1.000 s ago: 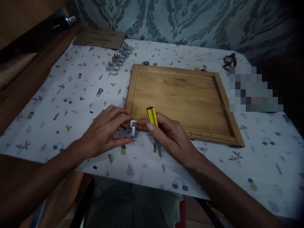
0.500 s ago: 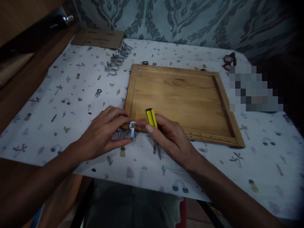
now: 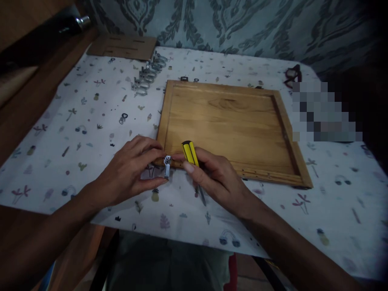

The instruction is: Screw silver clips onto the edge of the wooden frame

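Note:
A wooden panel (image 3: 230, 121) with a raised frame lies flat on a table under a patterned white cloth (image 3: 91, 133). At its near left corner my left hand (image 3: 130, 171) pinches a small metal hinge (image 3: 166, 165) between thumb and fingers, holding it against the panel's edge. My right hand (image 3: 216, 178) is closed round a screwdriver with a yellow and black handle (image 3: 189, 152); its shaft points toward me under the palm, and its index finger touches the hinge.
Several more metal hinges (image 3: 148, 74) lie in a row at the far left of the cloth, beside a flat brown board (image 3: 123, 46). Dark glasses (image 3: 292, 74) rest at the far right. A wooden ledge (image 3: 36, 93) borders the table's left side.
Both hands and the hinge have stayed at the panel's corner; the hinge has shifted slightly against the edge. The view has tipped a little.

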The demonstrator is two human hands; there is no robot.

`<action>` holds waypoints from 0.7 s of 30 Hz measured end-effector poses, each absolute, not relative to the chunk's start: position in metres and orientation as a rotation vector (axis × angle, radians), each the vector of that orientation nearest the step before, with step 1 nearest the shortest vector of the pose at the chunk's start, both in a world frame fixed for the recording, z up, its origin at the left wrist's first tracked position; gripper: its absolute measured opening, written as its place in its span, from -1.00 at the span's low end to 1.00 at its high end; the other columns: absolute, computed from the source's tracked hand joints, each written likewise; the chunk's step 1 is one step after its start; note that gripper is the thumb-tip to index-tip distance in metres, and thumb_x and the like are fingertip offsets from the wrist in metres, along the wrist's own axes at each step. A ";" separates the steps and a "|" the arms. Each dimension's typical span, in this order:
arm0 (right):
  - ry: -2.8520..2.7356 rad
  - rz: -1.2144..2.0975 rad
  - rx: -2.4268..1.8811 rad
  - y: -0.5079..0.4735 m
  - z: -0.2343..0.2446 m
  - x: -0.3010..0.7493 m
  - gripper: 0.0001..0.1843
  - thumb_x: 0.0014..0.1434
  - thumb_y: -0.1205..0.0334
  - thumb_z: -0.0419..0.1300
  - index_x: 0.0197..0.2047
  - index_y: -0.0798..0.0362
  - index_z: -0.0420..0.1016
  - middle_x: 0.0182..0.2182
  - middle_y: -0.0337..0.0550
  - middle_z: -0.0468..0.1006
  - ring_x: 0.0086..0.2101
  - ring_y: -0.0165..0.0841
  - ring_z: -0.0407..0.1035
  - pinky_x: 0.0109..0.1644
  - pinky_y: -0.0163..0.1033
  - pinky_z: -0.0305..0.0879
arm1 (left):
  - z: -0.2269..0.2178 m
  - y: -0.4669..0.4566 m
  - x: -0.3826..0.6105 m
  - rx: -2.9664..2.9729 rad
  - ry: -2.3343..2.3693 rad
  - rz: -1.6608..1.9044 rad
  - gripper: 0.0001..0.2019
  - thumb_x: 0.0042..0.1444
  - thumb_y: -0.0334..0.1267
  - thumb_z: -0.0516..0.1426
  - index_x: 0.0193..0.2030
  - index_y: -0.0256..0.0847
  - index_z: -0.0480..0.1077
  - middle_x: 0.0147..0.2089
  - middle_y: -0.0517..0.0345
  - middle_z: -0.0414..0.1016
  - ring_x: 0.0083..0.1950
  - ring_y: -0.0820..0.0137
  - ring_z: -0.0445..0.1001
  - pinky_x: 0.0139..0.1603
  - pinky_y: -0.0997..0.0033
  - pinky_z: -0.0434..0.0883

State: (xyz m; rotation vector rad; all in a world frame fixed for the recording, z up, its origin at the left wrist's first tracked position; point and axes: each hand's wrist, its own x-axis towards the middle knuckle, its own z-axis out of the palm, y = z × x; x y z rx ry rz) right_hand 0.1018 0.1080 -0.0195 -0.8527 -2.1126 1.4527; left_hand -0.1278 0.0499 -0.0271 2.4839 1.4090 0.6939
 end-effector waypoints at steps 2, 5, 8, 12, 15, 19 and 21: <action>-2.154 1.393 -0.848 0.108 -0.018 0.101 -0.65 0.35 -0.05 0.05 -0.36 0.02 0.28 -0.47 -0.27 0.31 -0.45 -0.44 0.26 -0.37 -0.30 0.24 | -0.027 0.050 -0.127 2.476 1.413 0.689 -0.65 0.23 -0.06 0.16 0.06 -0.20 0.31 0.11 -0.07 0.36 0.11 0.21 0.33 0.04 0.16 0.41; -2.190 1.333 -0.860 0.108 -0.015 0.099 -0.62 0.35 -0.08 0.04 -0.38 0.02 0.28 -0.50 -0.28 0.27 -0.44 -0.41 0.26 -0.27 -0.26 0.28 | -0.027 0.050 -0.126 2.457 1.434 0.675 -0.62 0.23 -0.05 0.16 0.09 -0.21 0.31 0.11 -0.07 0.37 0.10 0.21 0.33 0.04 0.16 0.40; -2.204 1.311 -0.858 0.107 -0.014 0.098 -0.59 0.35 -0.11 0.02 -0.39 0.01 0.28 -0.52 -0.28 0.26 -0.46 -0.42 0.22 -0.23 -0.23 0.31 | -0.026 0.049 -0.126 2.454 1.441 0.675 -0.61 0.23 -0.05 0.16 0.10 -0.20 0.31 0.11 -0.07 0.37 0.11 0.20 0.34 0.04 0.16 0.40; -2.206 1.299 -0.857 0.107 -0.015 0.097 -0.60 0.35 -0.10 0.02 -0.40 0.01 0.27 -0.52 -0.29 0.26 -0.49 -0.43 0.18 -0.22 -0.23 0.31 | -0.027 0.048 -0.126 2.467 1.442 0.679 -0.61 0.23 -0.05 0.15 0.10 -0.23 0.32 0.11 -0.08 0.37 0.11 0.20 0.34 0.05 0.15 0.39; -2.203 1.308 -0.862 0.108 -0.014 0.098 -0.61 0.35 -0.09 0.02 -0.39 0.01 0.27 -0.52 -0.30 0.25 -0.50 -0.43 0.19 -0.22 -0.24 0.30 | -0.028 0.049 -0.125 2.468 1.449 0.684 -0.57 0.23 -0.03 0.15 0.12 -0.25 0.31 0.11 -0.08 0.37 0.11 0.20 0.34 0.07 0.13 0.38; -2.208 1.299 -0.860 0.107 -0.014 0.099 -0.61 0.34 -0.09 0.03 -0.38 0.01 0.29 -0.52 -0.29 0.26 -0.48 -0.42 0.22 -0.23 -0.23 0.29 | -0.029 0.050 -0.124 2.489 1.441 0.694 -0.52 0.20 0.02 0.17 0.12 -0.26 0.31 0.09 -0.09 0.38 0.09 0.19 0.34 0.04 0.13 0.39; -2.209 1.292 -0.873 0.107 -0.013 0.099 -0.60 0.34 -0.10 0.02 -0.38 0.02 0.30 -0.52 -0.28 0.26 -0.47 -0.41 0.23 -0.23 -0.23 0.30 | -0.030 0.049 -0.124 2.494 1.444 0.702 -0.55 0.21 0.01 0.16 0.11 -0.24 0.31 0.09 -0.09 0.38 0.08 0.19 0.35 0.02 0.14 0.40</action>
